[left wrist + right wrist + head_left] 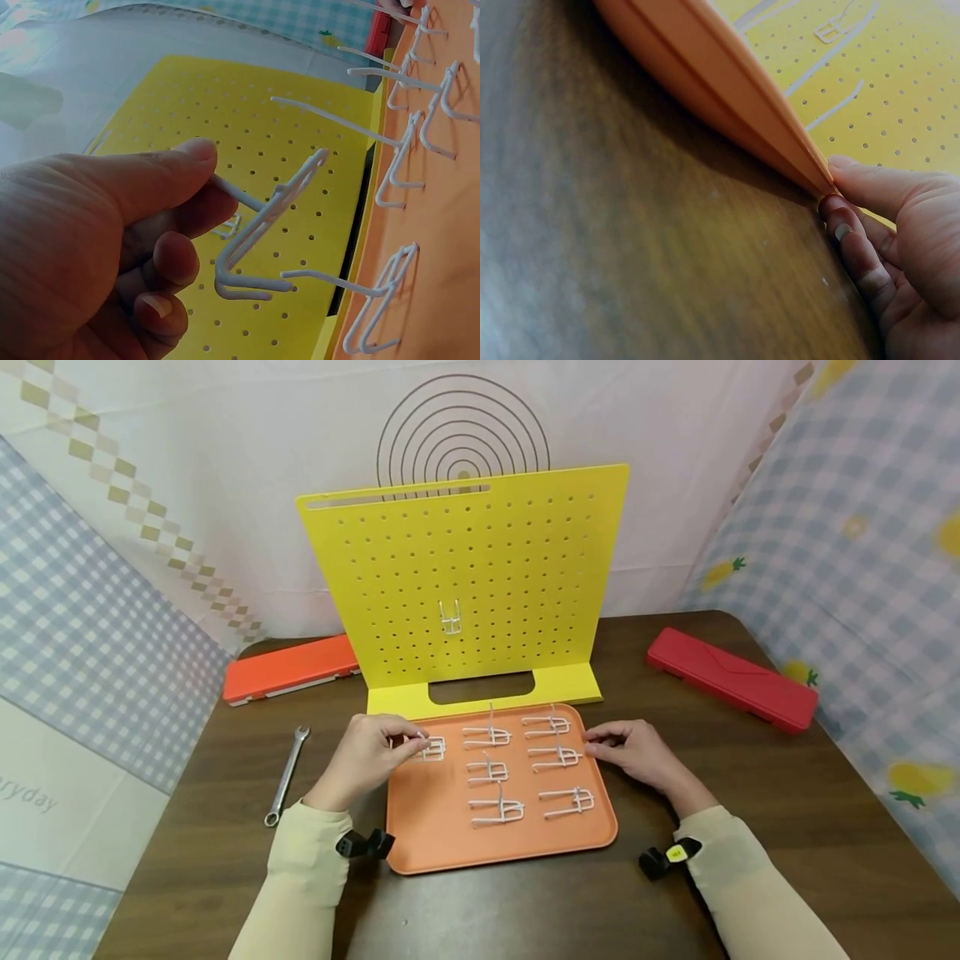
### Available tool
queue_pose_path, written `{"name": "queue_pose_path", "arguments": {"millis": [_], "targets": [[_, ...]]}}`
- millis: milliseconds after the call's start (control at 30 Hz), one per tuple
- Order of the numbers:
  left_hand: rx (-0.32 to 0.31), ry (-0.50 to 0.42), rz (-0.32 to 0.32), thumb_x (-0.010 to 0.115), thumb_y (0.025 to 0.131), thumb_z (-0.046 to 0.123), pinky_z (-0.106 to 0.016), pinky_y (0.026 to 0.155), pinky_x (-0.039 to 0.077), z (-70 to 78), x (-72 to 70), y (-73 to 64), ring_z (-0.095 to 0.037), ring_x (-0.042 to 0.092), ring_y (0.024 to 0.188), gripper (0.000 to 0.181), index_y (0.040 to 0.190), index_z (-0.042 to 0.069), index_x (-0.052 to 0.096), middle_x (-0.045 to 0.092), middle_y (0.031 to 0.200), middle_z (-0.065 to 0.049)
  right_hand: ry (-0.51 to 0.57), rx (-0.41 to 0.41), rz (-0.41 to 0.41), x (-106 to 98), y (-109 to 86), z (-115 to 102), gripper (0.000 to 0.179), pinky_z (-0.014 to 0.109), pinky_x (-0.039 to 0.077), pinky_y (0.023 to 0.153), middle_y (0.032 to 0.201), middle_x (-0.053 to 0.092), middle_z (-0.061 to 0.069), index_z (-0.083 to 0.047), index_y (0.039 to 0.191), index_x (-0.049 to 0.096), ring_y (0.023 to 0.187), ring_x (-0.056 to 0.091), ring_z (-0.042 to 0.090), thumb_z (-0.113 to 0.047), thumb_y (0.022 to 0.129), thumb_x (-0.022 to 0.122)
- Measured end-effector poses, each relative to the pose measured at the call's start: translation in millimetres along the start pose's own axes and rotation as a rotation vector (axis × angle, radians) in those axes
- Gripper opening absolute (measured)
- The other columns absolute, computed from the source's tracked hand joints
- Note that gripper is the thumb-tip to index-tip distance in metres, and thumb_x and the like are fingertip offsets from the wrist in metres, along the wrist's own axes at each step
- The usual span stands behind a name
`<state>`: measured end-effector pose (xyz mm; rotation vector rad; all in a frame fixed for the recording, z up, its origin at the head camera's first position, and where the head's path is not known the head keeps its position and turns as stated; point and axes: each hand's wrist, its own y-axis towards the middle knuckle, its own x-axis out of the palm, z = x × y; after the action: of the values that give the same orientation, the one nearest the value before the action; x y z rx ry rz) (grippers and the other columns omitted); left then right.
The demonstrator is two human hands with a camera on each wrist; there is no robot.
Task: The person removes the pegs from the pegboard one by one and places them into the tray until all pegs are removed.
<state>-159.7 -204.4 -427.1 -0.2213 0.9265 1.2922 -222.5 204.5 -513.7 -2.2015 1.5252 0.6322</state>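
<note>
Thumb and fingertips of my left hand [373, 753] pinch the peg of a white wire pegboard hook [259, 232], held above the left part of the orange tray [431, 835]. My right hand [637, 752] pinches the tray's right rim between thumb and fingers, as the right wrist view shows. Several more white hooks [489, 772] lie on the tray with their single pegs pointing up. Behind the tray stands a yellow pegboard [551, 577], tilted back on its base. One white hook [451, 625] is mounted low on the board, left of its middle.
An orange-red case [292, 670] lies behind on the left, partly behind the pegboard. On the right is a darker red case [731, 678]. A metal wrench [287, 777] rests on the brown table [465, 910] left of the tray. Patterned cloth [600, 427] surrounds the table.
</note>
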Motion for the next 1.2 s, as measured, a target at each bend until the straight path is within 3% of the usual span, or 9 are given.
{"name": "queue_pose_path", "arguments": {"millis": [167, 567, 867, 1200], "targets": [[-0.052, -0.016, -0.081, 0.075, 0.085, 0.013, -0.024, 0.045, 0.04, -6.3, 4.4, 1.3, -0.012, 0.05, 0.052, 0.004, 0.083, 0.012, 0.078, 0.065, 0.068, 0.009, -0.004, 0.022, -0.006, -1.0, 0.8, -1.4, 0.033, 0.028, 0.051, 0.072, 0.098, 0.07, 0.003, -0.011, 0.11, 0.074, 0.084, 0.061, 0.018, -0.032, 0.084, 0.075], [-0.081, 0.016, -0.189, 0.076, 0.083, 0.009, -0.023, 0.047, 0.042, -11.1, 12.2, 1.6, -0.006, 0.049, 0.053, 0.009, 0.076, 0.014, 0.075, 0.063, 0.069, 0.009, 0.01, 0.002, -0.006, -1.5, 0.5, -1.8, 0.032, 0.028, 0.051, 0.07, 0.098, 0.071, 0.004, -0.01, 0.109, 0.074, 0.083, 0.06, 0.019, -0.031, 0.085, 0.075], [-0.104, 0.009, -0.247, 0.076, 0.082, 0.007, -0.023, 0.049, 0.045, -13.2, 16.2, -0.1, -0.005, 0.053, 0.056, 0.007, 0.081, 0.014, 0.078, 0.069, 0.079, 0.009, 0.013, 0.018, -0.01, -0.8, 1.2, 1.2, 0.032, 0.029, 0.052, 0.07, 0.098, 0.071, 0.003, -0.011, 0.109, 0.074, 0.083, 0.061, 0.019, -0.032, 0.085, 0.075], [-0.104, -0.007, -0.286, 0.075, 0.083, 0.008, -0.023, 0.048, 0.043, -14.5, 16.9, 0.0, -0.012, 0.053, 0.056, 0.005, 0.081, 0.012, 0.078, 0.069, 0.076, 0.007, 0.011, 0.02, -0.012, -1.3, 1.3, 0.2, 0.033, 0.03, 0.052, 0.071, 0.099, 0.07, 0.004, -0.011, 0.11, 0.073, 0.084, 0.061, 0.02, -0.032, 0.085, 0.075]]}}
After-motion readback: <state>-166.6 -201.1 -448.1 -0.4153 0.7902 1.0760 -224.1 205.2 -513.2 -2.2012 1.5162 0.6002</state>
